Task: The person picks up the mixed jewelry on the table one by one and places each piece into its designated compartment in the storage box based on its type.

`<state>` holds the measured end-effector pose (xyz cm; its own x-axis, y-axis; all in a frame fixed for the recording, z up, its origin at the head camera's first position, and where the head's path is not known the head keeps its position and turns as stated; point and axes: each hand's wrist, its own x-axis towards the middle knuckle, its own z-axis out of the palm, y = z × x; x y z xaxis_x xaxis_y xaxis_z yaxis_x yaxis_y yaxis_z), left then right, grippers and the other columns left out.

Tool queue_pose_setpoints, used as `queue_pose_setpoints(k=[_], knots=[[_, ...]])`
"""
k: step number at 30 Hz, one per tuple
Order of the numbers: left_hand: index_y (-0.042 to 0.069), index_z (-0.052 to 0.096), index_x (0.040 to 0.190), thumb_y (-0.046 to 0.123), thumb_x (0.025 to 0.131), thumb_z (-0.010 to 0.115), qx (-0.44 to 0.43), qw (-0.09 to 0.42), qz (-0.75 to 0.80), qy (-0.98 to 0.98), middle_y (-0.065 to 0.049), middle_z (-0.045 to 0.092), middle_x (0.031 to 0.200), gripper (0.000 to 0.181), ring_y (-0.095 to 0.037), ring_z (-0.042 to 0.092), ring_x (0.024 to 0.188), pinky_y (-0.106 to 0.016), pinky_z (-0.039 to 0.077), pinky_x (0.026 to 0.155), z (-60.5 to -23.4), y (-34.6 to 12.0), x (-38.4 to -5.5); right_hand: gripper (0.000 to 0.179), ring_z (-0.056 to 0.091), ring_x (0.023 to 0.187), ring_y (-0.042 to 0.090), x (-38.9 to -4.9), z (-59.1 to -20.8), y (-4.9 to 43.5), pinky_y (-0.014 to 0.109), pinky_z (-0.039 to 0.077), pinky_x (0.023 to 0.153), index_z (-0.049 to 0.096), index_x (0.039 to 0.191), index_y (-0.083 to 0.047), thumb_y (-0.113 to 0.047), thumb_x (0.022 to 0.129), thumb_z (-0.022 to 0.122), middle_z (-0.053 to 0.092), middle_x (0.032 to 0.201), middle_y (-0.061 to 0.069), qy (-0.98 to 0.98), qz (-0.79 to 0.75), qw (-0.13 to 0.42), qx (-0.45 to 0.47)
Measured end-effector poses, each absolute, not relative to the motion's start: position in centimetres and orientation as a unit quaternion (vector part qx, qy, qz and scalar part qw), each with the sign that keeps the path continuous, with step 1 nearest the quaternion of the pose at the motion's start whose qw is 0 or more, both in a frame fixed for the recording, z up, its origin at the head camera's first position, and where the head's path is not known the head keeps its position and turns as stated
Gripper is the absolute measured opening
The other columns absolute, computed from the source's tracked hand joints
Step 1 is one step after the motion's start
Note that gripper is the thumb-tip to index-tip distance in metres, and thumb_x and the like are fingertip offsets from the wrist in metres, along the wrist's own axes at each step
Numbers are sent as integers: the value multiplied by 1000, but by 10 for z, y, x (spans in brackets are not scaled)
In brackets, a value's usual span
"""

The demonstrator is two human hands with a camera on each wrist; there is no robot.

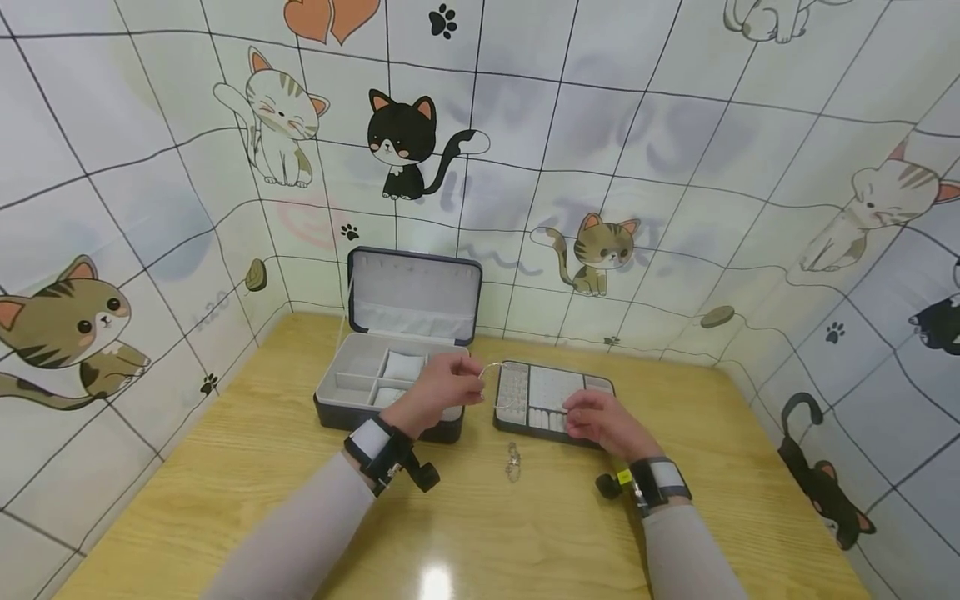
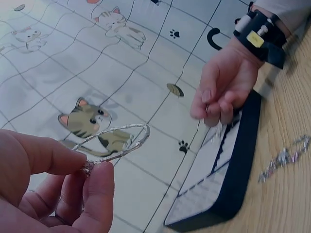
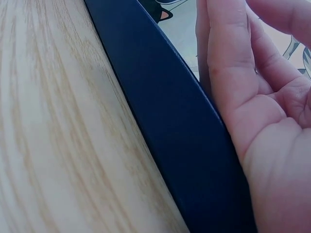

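Observation:
My left hand (image 1: pixel 442 390) pinches a thin silver bangle (image 2: pixel 138 143) between thumb and index finger. The bangle sticks out to the right, in the gap between the jewelry box (image 1: pixel 337 408) and the dark-edged jewelry tray (image 1: pixel 551 387). Over the tray's front right part, my right hand (image 1: pixel 603 421) has its thumb and fingertips together. A small silvery thing (image 2: pixel 216 132) shows under these fingertips in the left wrist view; its kind is too blurred to tell. In the right wrist view the hand lies beside the tray's dark side wall (image 3: pixel 160 107), and its fingertips are out of frame.
A silver chain with pinkish stones (image 1: pixel 513 462) lies on the wooden table (image 1: pixel 480 533) in front of the tray. The box lid (image 1: pixel 416 292) stands raised at the back. Light cushions (image 1: pixel 403 365) sit in the box's compartments. Cat-patterned sheeting (image 1: pixel 510 150) walls the table in.

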<state>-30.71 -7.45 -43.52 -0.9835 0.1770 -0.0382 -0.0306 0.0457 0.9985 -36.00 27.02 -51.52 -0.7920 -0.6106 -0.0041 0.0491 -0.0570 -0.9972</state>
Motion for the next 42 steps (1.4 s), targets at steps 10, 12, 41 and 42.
queue_pose_setpoints(k=[10,12,41,42], knots=[[-10,64,119,3,97,68,47,72,675,733,-6,67,100,26,-17,71,87,-32,64,84,-452,-111,-313,19,75,88,13,-359,-514,271,28,64,83,64,120,8,7,105,52,76,98,5,643,-693,237,-222],[-10,64,121,4,97,68,50,67,676,732,-7,68,101,28,-16,71,88,-31,64,85,-452,-116,-313,20,75,88,12,-358,-514,271,27,64,83,63,121,9,7,105,52,76,97,4,645,-693,235,-219],[-3,64,124,6,102,66,-3,71,666,743,-11,64,111,24,-18,68,94,-28,63,86,-453,-153,-331,34,75,91,13,-324,-508,173,31,64,86,60,125,16,-3,99,69,74,102,10,704,-673,123,-191],[-3,63,124,6,102,66,-1,72,666,743,-11,64,112,24,-18,68,94,-28,63,87,-453,-154,-331,35,76,91,13,-323,-508,168,31,64,87,61,125,15,-4,98,71,75,104,13,706,-672,123,-186]])
